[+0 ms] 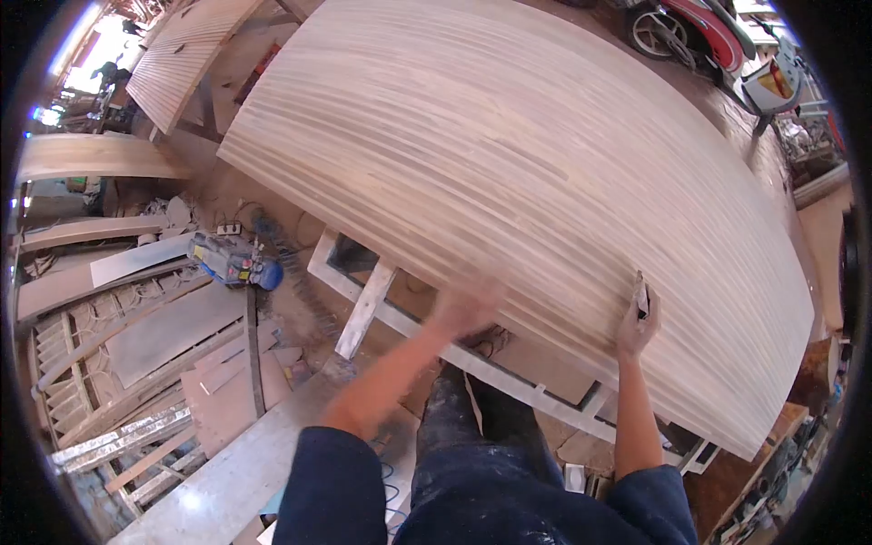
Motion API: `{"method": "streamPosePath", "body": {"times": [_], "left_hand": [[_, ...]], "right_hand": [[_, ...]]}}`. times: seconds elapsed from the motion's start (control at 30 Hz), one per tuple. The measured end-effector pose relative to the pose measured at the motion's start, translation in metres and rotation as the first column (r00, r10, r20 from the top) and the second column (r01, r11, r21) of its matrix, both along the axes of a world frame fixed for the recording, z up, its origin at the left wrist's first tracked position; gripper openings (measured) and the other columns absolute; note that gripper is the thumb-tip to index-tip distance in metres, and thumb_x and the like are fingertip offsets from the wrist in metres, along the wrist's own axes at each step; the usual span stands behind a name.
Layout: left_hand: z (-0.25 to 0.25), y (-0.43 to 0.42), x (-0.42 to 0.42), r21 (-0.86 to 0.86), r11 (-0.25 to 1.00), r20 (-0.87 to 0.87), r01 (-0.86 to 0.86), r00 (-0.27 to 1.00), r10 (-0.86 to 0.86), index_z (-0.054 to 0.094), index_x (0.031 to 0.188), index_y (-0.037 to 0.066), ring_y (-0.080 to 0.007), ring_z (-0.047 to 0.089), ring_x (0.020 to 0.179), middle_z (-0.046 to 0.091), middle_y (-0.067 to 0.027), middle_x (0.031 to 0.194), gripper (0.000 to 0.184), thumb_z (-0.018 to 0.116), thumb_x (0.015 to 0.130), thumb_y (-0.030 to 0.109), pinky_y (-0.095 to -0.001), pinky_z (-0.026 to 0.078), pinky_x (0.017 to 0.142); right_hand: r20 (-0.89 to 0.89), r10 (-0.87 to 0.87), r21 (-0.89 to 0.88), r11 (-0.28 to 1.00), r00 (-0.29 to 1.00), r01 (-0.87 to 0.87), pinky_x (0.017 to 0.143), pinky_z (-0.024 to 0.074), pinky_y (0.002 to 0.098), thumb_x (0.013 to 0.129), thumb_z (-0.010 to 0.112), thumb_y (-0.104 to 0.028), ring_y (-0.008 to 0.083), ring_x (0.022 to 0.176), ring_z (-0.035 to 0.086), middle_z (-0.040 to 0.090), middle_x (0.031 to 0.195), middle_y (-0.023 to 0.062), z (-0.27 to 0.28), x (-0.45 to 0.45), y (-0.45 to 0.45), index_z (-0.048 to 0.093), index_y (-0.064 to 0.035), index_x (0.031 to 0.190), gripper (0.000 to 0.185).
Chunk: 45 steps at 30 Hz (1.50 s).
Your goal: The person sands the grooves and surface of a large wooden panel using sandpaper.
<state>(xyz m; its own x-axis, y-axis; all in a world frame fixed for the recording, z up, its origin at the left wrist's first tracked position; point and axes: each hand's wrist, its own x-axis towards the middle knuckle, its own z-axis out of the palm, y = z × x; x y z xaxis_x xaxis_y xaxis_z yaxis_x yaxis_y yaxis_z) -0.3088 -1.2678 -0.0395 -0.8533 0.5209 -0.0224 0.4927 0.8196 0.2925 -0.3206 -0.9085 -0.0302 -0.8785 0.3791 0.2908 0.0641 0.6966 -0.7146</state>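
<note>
A wide wooden panel with ribbed, striped grain (472, 154) lies in front of me on a white-edged frame (409, 327). My left hand (468, 304) is over the panel's near edge, smeared by motion, so its fingers and anything in them cannot be made out. Farther right, my right hand (639, 329) rests at the panel's surface, its fingers closed around a small flat piece with a dark patch (643, 300). The exact kind of that piece is unclear.
On the floor to the left sits a blue power tool (238, 262) beside a power strip (229, 229). Boards and slats (173, 331) are stacked at the left. Another ribbed panel (186, 59) stands at the back left, and a red motorbike (713, 36) at the back right.
</note>
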Motion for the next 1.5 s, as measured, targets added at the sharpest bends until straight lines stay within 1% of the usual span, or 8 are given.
{"method": "streamPosePath", "body": {"times": [0.13,0.27,0.6,0.83,0.9,1.1,1.3,1.5], "left_hand": [[0.021,-0.145,-0.055,0.076,0.849,0.149,-0.523,0.848,0.509,0.067,0.115,0.005,-0.0386,0.061,0.111,0.065,-0.0185,0.125,0.031,0.056,0.092,0.023,-0.0464,0.047,0.103],[0.019,-0.228,-0.088,-0.274,0.556,-0.376,-0.785,0.620,0.689,0.049,0.144,-0.001,-0.0384,0.048,0.134,0.054,-0.0223,0.143,0.054,0.058,0.096,0.023,-0.0565,0.028,0.116],[0.083,0.061,0.048,0.528,0.840,-0.173,0.123,0.984,-0.036,0.067,0.122,0.013,-0.0321,0.056,0.125,0.059,-0.0123,0.135,0.040,0.072,0.082,0.017,-0.0540,0.040,0.112],[0.075,0.061,0.055,0.713,0.699,-0.085,0.047,0.996,0.020,0.066,0.108,0.010,-0.0275,0.064,0.109,0.064,-0.0081,0.116,0.026,0.074,0.083,0.010,-0.0468,0.050,0.103],[0.075,0.060,0.057,0.821,0.480,0.275,-0.308,0.951,0.140,0.062,0.101,0.006,-0.0274,0.067,0.095,0.065,-0.0101,0.102,0.020,0.076,0.086,0.007,-0.0387,0.055,0.089],[0.057,0.069,0.068,0.701,0.057,0.689,-0.711,0.695,0.203,0.060,0.100,0.002,-0.0128,0.064,0.090,0.067,-0.0080,0.098,0.018,0.075,0.093,0.010,-0.0290,0.053,0.078],[0.036,0.070,0.069,0.607,-0.141,0.753,-0.782,0.508,0.419,0.063,0.109,0.000,-0.0155,0.062,0.080,0.066,-0.0099,0.090,0.020,0.071,0.095,0.012,-0.0292,0.050,0.073],[0.032,0.042,0.082,0.811,0.099,0.533,-0.577,0.798,0.281,0.061,0.117,-0.001,-0.0274,0.063,0.074,0.065,-0.0137,0.086,0.021,0.055,0.104,0.014,-0.0339,0.051,0.071]], "right_hand": [[-0.016,0.015,-0.040,0.999,1.000,-0.015,0.091,0.0497,0.0329,0.093,0.058,0.005,0.0223,0.101,0.066,0.070,0.109,0.0139,0.000,-0.001,0.000,0.066,0.0009,0.120,0.028],[-0.029,-0.019,-0.179,0.984,0.999,0.013,0.089,0.0494,0.0309,0.096,0.059,0.000,0.0173,0.099,0.064,0.070,0.108,0.0084,0.001,-0.002,-0.001,0.066,0.0026,0.120,0.025],[0.305,0.362,-0.950,0.184,0.881,0.253,0.083,0.0565,0.0317,0.101,0.054,-0.015,0.0185,0.104,0.066,0.065,0.124,0.0137,0.040,0.066,-0.101,0.049,0.0010,0.142,0.044],[0.389,0.665,-0.910,0.172,0.637,0.377,0.092,0.0528,0.0321,0.102,0.054,-0.015,0.0182,0.104,0.065,0.065,0.119,0.0115,0.097,0.065,-0.106,0.061,0.0014,0.122,0.027],[0.279,0.658,-0.827,0.535,0.699,-0.174,0.093,0.0497,0.0306,0.102,0.058,-0.021,0.0154,0.103,0.063,0.066,0.112,0.0093,0.119,0.062,-0.120,0.064,0.0029,0.117,0.029],[0.567,0.594,-0.642,0.753,0.571,-0.145,0.086,0.0498,0.0293,0.087,0.080,-0.018,0.0123,0.095,0.062,0.066,0.099,0.0040,0.091,0.054,-0.120,0.065,0.0026,0.113,0.037],[0.545,0.743,-0.771,0.627,0.388,-0.117,0.083,0.0514,0.0273,0.083,0.081,-0.007,0.0117,0.093,0.063,0.067,0.097,0.0029,0.082,0.038,-0.129,0.065,0.0005,0.112,0.034],[0.413,0.682,-0.808,0.581,0.604,-0.103,0.085,0.0534,0.0285,0.085,0.078,0.000,0.0130,0.097,0.064,0.067,0.112,0.0088,0.067,0.042,-0.170,0.062,0.0026,0.122,0.040]]}}
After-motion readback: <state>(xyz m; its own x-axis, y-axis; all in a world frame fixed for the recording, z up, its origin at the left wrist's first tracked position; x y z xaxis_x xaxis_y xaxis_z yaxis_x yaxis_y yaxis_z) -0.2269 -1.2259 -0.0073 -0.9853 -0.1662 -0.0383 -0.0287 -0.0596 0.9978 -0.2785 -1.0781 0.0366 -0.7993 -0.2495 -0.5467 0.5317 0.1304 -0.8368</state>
